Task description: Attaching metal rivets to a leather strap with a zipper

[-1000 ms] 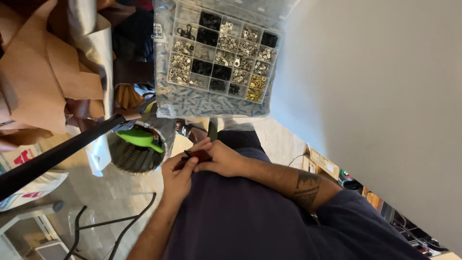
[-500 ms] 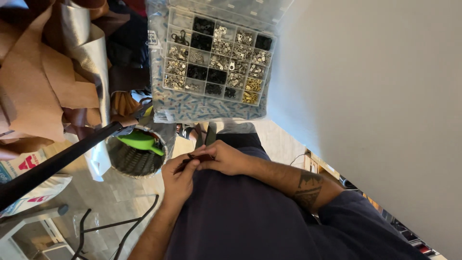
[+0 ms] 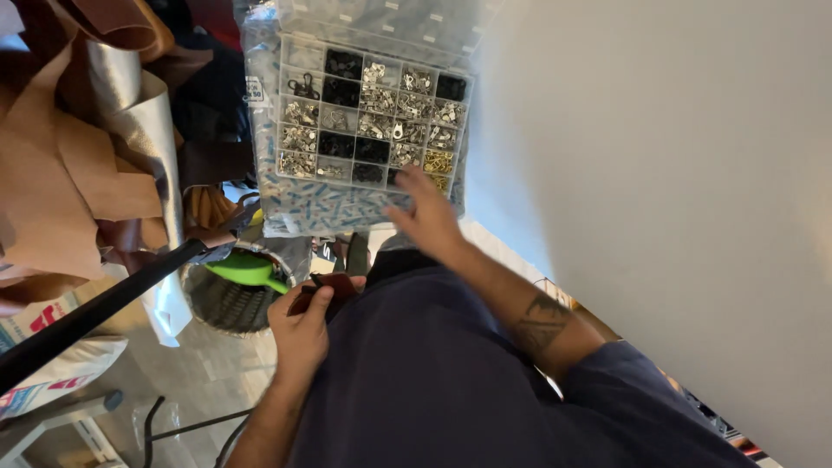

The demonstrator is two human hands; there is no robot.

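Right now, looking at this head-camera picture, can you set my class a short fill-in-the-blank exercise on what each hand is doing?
1. The right hand reaches toward the compartment ____.
2. The left hand holds a small dark ____ piece.
3. Beside the left hand, a green thing lies on a round ____.
4. The tray holds black and ____ metal bits.

Missing words: tray; brown; basket; silver

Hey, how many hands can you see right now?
2. The left hand holds a small dark brown piece near the lap; the right hand reaches to the clear plastic compartment box.
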